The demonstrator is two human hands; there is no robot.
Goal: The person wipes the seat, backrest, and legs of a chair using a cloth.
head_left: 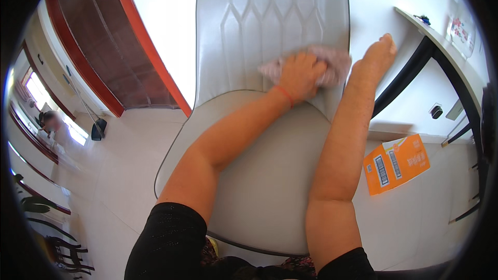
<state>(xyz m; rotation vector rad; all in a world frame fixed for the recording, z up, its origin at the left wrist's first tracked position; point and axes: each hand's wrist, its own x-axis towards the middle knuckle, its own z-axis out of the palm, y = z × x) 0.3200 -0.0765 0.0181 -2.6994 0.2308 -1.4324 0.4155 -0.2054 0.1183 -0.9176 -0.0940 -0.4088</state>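
Observation:
A padded grey chair (268,155) with a stitched backrest stands right before me. My left hand (301,76), with a red string at the wrist, is closed on a pinkish cloth (336,64) and presses it against the lower right of the backrest. The hand and cloth are somewhat blurred. To the right of the backrest is my right hand (381,50), beside its edge; its fingers point away from me and are partly hidden, so whether it grips anything does not show.
At right stands a table (443,35) with black legs, an orange box (398,165) on the floor below. A dark door (116,39) with a red frame is at upper left. Further left are a dustpan (99,129), another person (58,128) and dark wooden chairs (68,254).

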